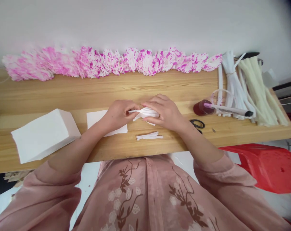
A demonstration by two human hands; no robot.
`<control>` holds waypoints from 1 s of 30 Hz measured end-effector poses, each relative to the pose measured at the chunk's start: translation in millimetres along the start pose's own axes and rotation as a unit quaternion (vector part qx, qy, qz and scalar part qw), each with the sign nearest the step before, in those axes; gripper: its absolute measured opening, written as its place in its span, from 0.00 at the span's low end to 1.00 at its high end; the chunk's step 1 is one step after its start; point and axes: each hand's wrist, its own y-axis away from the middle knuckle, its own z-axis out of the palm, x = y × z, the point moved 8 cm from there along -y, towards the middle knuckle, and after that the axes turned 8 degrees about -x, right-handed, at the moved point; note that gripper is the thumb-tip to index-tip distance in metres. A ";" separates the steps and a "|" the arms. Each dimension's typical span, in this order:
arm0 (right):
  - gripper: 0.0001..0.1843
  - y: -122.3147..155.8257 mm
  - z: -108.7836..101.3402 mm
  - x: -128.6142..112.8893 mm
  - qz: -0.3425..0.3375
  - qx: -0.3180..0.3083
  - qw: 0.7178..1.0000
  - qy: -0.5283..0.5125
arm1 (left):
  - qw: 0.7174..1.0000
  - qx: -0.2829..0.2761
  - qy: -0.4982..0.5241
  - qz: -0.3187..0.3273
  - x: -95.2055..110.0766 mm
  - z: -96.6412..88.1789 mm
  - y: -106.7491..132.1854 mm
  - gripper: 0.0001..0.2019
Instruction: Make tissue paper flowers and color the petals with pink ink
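Between my two hands is a white paper sheet point(147, 112), gathered into narrow folds. My left hand point(121, 112) pinches its left end between thumb and fingers. Curled over the right part of the same paper is my right hand point(166, 110). On the table just below lie a few thin white strips point(150, 136). Partly behind my left wrist rests a flat white sheet point(93, 119). A thick stack of white paper point(43, 134) stands left of my left forearm.
Pink-spotted paper flowers point(123, 61) run along the wall. To the right are a jar of dark red liquid point(203, 108), a pen-like tool point(229, 109), black scissors point(197, 124) and bundled white strips point(234, 86). A red stool point(268, 166) stands beyond the table edge point(126, 155).
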 end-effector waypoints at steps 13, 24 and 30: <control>0.12 9.7 -22.4 8.9 0.019 0.132 0.991 -0.030 | 0.990 0.049 0.129 -0.017 -8.7 -14.5 5.1 0.16; 0.09 16.7 -32.1 4.7 0.023 0.174 0.983 0.050 | 0.964 0.063 0.246 -0.075 -20.2 -9.1 4.1 0.16; 0.09 14.9 -27.1 4.9 0.025 0.156 0.986 0.055 | 0.944 0.112 0.295 -0.098 -35.3 -8.8 5.7 0.10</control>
